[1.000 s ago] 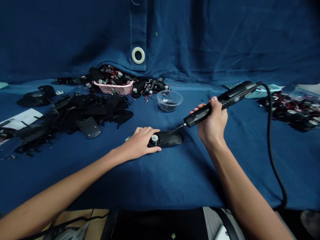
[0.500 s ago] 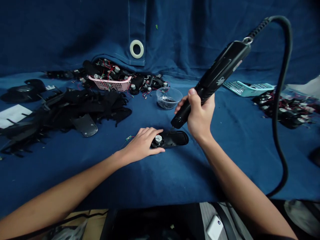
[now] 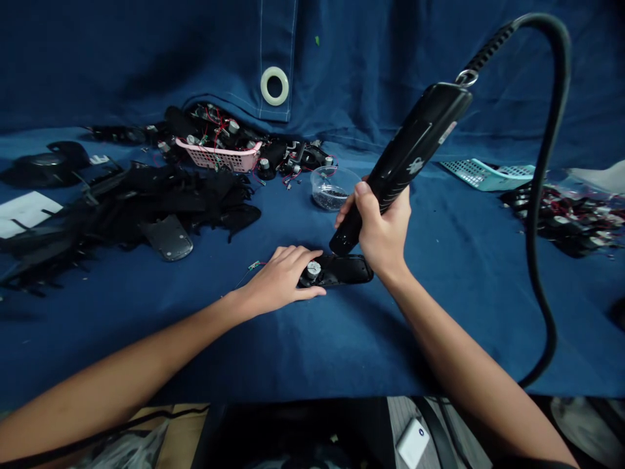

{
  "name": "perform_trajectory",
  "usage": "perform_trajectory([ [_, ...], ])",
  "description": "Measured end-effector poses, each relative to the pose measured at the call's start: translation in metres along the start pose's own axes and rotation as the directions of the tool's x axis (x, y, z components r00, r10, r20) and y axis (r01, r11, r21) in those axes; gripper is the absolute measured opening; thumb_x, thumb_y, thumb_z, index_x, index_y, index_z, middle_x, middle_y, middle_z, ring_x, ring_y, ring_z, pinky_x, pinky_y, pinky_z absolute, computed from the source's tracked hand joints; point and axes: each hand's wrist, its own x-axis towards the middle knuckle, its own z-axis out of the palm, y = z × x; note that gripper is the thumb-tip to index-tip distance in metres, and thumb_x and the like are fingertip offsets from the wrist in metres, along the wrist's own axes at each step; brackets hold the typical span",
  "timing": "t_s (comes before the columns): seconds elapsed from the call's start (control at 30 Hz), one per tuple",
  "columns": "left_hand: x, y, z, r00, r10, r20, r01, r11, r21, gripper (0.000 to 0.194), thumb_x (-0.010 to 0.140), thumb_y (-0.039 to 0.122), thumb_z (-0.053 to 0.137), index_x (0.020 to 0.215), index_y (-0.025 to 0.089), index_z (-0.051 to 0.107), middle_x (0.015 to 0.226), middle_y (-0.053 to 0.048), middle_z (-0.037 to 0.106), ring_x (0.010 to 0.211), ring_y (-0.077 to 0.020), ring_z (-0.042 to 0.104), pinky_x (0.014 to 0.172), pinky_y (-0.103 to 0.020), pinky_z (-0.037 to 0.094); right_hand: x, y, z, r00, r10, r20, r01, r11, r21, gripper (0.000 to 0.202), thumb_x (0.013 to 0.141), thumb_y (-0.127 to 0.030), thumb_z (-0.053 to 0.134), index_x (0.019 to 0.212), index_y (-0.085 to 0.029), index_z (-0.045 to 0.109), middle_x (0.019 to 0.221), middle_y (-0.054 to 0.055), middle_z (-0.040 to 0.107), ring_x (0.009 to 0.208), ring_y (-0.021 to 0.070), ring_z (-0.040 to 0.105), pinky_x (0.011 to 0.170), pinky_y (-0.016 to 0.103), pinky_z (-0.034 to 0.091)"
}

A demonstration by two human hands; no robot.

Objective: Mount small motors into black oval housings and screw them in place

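A black plastic housing (image 3: 346,270) lies flat on the blue cloth, with a round whitish motor (image 3: 314,269) set in its left end. My left hand (image 3: 280,279) grips that end, thumb on the near side and fingers on the far side. A small green circuit board (image 3: 254,265) on thin wires lies just beyond the wrist. In my right hand (image 3: 383,228) is a black electric screwdriver (image 3: 407,153), wrapped by the fingers and tilted, its nose down over the housing's far edge. Its tip is too dark to make out against the housing.
Black plastic parts (image 3: 166,208) are heaped at left. Behind them stands a pink basket (image 3: 219,158) of wired motors. A clear bowl (image 3: 328,189) holds small dark pieces. A teal basket (image 3: 493,176) and a pile of wired parts (image 3: 566,218) are at right. The screwdriver's thick cable (image 3: 534,247) loops down on the right.
My right hand and the screwdriver have come slightly left and lower toward the housing, the tool standing a little steeper. My left hand keeps its grip; the whole view has shifted slightly.
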Motion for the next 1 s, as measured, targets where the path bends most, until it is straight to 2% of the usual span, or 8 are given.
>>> perform_trajectory([
  [0.13,-0.001,0.003,-0.005,1.000,-0.005,0.000,0.005,0.999,-0.037,0.062,0.087,0.053,0.058,0.136,0.019,0.038,0.126,-0.009,0.053,0.117,-0.0236,0.048,0.100,-0.039,0.036,0.007,0.001,-0.006,0.999,-0.027,-0.040,0.027,1.000,0.016,0.024,0.079,-0.046,0.062,0.085,-0.027,0.048,0.059,-0.008,0.055,0.046,0.0096,0.055,0.047,0.026,0.050],
  [0.2,-0.001,0.006,-0.010,0.999,0.022,-0.030,-0.023,1.000,-0.019,0.051,0.092,0.045,0.055,0.134,0.020,0.040,0.130,-0.009,0.051,0.120,-0.0230,0.046,0.101,-0.039,0.035,0.014,0.003,-0.015,0.995,-0.044,-0.088,0.047,0.998,0.033,0.025,0.080,-0.047,0.060,0.084,-0.027,0.046,0.060,-0.008,0.054,0.046,0.0096,0.055,0.046,0.026,0.050],
  [0.3,0.002,0.013,-0.015,0.994,0.103,-0.037,-0.098,0.988,0.115,0.027,0.094,0.028,0.048,0.119,0.019,0.052,0.124,-0.009,0.053,0.116,-0.0232,0.048,0.102,-0.041,0.033,0.024,0.005,-0.031,0.986,-0.053,-0.155,0.061,0.997,0.046,0.025,0.081,-0.047,0.058,0.084,-0.026,0.045,0.059,-0.008,0.053,0.046,0.0098,0.055,0.045,0.026,0.051],
  [0.47,0.007,0.021,-0.016,0.988,0.150,0.044,-0.156,0.934,0.323,0.019,0.095,0.019,0.042,0.107,0.015,0.056,0.104,-0.008,0.058,0.100,-0.0221,0.053,0.094,-0.040,0.035,0.028,0.006,-0.051,0.968,-0.030,-0.248,0.049,0.996,0.071,0.029,0.079,-0.047,0.061,0.083,-0.025,0.042,0.059,-0.009,0.052,0.046,0.0096,0.055,0.043,0.025,0.051],
  [0.67,0.011,0.032,-0.026,0.985,0.113,0.129,-0.158,0.892,0.423,0.012,0.095,0.020,0.044,0.100,0.016,0.054,0.099,-0.007,0.056,0.093,-0.0224,0.054,0.085,-0.037,0.038,0.023,0.008,-0.050,0.975,-0.052,-0.215,0.073,0.993,0.093,0.027,0.081,-0.045,0.060,0.086,-0.025,0.041,0.059,-0.010,0.052,0.048,0.0096,0.056,0.044,0.024,0.051],
  [0.77,0.013,0.041,-0.029,0.988,0.073,0.139,-0.128,0.886,0.445,0.012,0.093,0.014,0.045,0.101,0.017,0.054,0.096,-0.006,0.056,0.089,-0.0226,0.055,0.080,-0.037,0.039,0.021,0.010,-0.048,0.977,-0.058,-0.206,0.076,0.994,0.080,0.027,0.081,-0.044,0.059,0.085,-0.025,0.042,0.058,-0.010,0.052,0.047,0.0097,0.055,0.044,0.024,0.052],
  [0.9,0.012,0.049,-0.022,0.996,-0.011,0.090,-0.031,0.891,0.453,0.019,0.092,0.009,0.041,0.102,0.019,0.054,0.094,-0.006,0.057,0.085,-0.0219,0.056,0.076,-0.036,0.040,0.018,0.010,-0.046,0.976,-0.036,-0.216,0.057,0.994,0.096,0.028,0.079,-0.044,0.062,0.084,-0.025,0.043,0.058,-0.009,0.053,0.046,0.0112,0.056,0.044,0.027,0.052],
  [1.0,0.007,0.048,-0.015,1.000,-0.017,0.018,0.007,0.881,0.472,0.017,0.092,0.011,0.042,0.100,0.020,0.054,0.095,-0.005,0.056,0.086,-0.0226,0.055,0.077,-0.037,0.041,0.016,0.007,-0.045,0.976,-0.037,-0.213,0.062,0.992,0.111,0.024,0.079,-0.041,0.062,0.083,-0.025,0.044,0.058,-0.008,0.053,0.046,0.0115,0.055,0.044,0.027,0.052],
])
